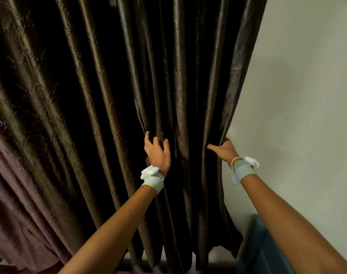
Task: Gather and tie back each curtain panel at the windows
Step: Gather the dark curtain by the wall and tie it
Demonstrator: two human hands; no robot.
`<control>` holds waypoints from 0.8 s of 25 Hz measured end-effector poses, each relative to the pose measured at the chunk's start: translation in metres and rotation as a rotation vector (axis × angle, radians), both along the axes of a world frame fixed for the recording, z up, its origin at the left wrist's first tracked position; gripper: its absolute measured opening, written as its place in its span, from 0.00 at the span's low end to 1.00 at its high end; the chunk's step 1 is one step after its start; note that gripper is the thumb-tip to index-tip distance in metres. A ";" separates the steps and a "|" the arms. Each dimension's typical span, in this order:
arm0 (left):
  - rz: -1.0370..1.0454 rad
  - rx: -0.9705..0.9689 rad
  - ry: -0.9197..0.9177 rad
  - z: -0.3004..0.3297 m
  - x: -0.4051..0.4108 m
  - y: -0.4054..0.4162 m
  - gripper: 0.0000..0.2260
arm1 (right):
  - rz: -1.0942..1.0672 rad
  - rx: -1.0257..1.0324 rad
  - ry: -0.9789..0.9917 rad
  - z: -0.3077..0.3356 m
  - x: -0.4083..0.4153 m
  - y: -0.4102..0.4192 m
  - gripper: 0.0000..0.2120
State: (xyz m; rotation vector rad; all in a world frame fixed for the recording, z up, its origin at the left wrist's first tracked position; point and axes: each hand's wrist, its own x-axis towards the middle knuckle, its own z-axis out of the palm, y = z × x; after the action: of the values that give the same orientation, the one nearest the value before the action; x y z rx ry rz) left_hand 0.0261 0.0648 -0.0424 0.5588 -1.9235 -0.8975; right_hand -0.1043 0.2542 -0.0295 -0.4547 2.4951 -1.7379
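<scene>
A dark brown satin curtain panel with a faint leaf pattern hangs in deep folds across most of the view. My left hand reaches into the folds near the middle, fingers curled into the fabric. My right hand grips the panel's right edge, with its fingers hidden behind the cloth and the thumb on the front. Both wrists wear grey bands with white devices. A second panel of the same cloth hangs to the left.
A plain pale wall is to the right of the curtain. A blue piece of furniture stands at the lower right, close to my right forearm. The curtain hem hangs just above the floor.
</scene>
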 end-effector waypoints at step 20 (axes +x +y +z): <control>-0.657 0.489 -0.022 0.019 -0.005 0.017 0.17 | 0.240 -0.293 -0.126 0.008 0.060 -0.030 0.42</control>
State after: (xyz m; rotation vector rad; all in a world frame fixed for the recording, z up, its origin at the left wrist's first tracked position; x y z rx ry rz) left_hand 0.0216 0.0820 -0.0233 0.1938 -1.9330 -1.8132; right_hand -0.0446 0.2237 -0.0213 -0.6135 2.0142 -1.9680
